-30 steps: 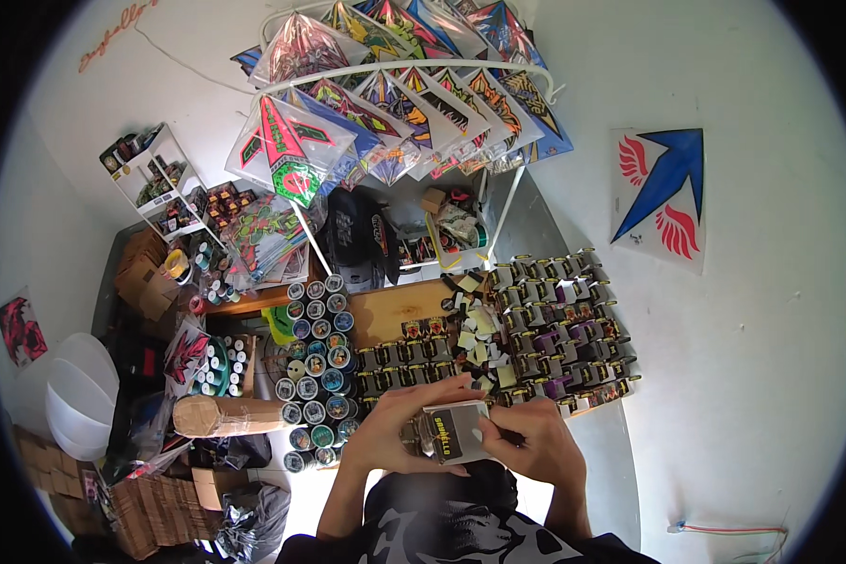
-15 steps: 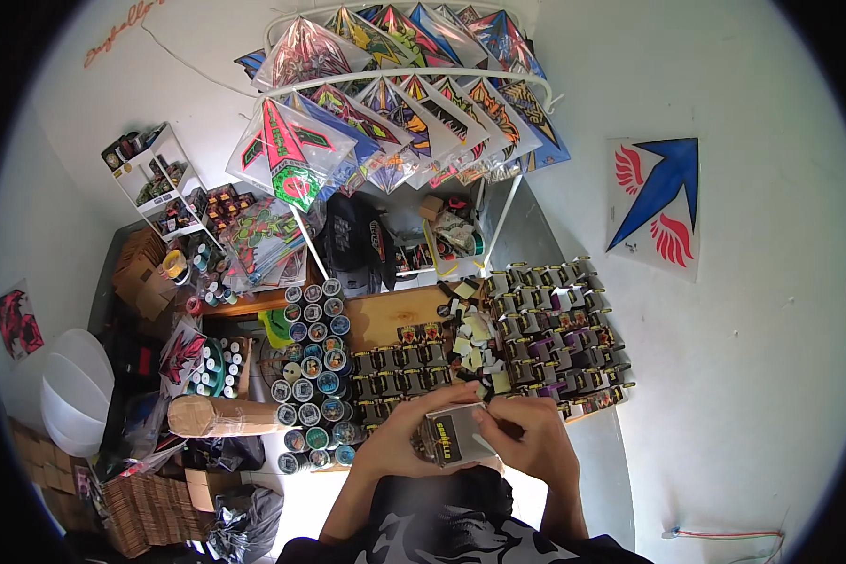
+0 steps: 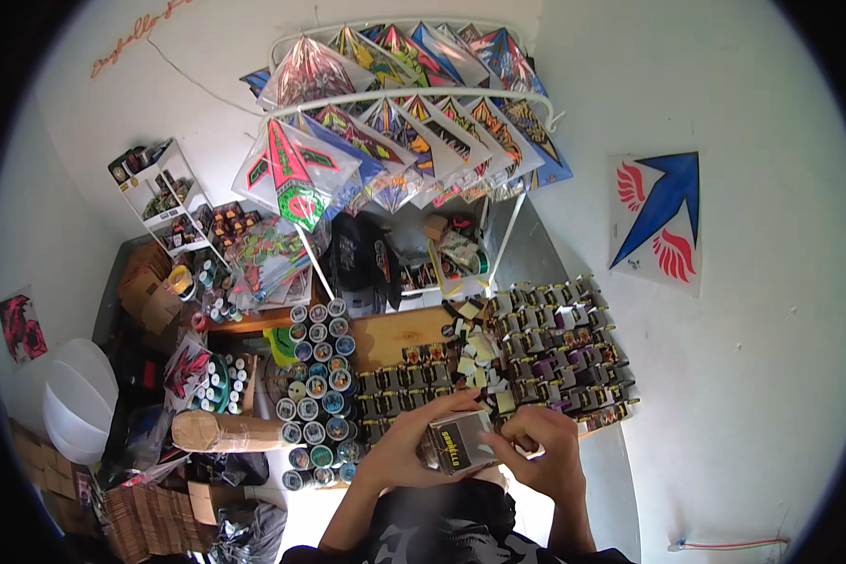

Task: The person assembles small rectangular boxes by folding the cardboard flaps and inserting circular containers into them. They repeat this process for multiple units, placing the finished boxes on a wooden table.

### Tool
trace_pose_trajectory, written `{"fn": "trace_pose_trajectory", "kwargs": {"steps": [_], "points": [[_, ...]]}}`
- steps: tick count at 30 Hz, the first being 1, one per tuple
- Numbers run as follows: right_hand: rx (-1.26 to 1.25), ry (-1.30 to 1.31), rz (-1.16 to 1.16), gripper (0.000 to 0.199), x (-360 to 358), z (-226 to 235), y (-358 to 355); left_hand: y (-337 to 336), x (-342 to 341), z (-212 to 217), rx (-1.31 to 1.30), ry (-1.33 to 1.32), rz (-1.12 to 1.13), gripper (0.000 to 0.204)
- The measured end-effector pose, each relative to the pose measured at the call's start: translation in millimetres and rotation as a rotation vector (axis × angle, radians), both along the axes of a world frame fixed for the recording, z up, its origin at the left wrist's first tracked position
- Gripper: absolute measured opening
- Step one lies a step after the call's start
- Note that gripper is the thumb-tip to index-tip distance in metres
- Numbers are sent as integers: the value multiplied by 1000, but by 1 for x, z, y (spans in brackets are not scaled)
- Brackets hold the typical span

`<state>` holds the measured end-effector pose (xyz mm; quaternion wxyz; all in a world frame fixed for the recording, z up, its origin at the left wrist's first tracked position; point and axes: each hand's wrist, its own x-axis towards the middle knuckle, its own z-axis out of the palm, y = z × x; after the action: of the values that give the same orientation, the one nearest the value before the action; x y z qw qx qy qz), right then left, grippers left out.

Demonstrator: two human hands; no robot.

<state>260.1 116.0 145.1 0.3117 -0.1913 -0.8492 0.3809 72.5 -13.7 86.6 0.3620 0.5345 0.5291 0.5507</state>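
both hands sit almost as they did a moment ago, the small box turned slightly between them at lower centre. glossy plastic-wrapped kites (image 3: 399, 122) fan over a curved white rack at upper centre; a blue paper kite (image 3: 663, 216) lies flat at right. round-capped spools (image 3: 318, 376) stand in rows left of centre, boxed reels (image 3: 555, 348) crowd the wooden table (image 3: 395, 336). left hand (image 3: 406, 451) wraps the small box (image 3: 461, 442) from beneath, fingers pressed on it; right hand (image 3: 540, 456) pinches its right edge. forearms are cut off at the bottom; box details blur.
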Motion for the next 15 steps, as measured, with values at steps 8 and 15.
{"fn": "trace_pose_trajectory", "kwargs": {"steps": [8,15], "points": [[227,-11,185,22,-18,-14,-13,12,12,-19,10,59,80,97],[234,1,196,12,-19,-22,-11,6,26,-14,37,-200,206,104]]}}
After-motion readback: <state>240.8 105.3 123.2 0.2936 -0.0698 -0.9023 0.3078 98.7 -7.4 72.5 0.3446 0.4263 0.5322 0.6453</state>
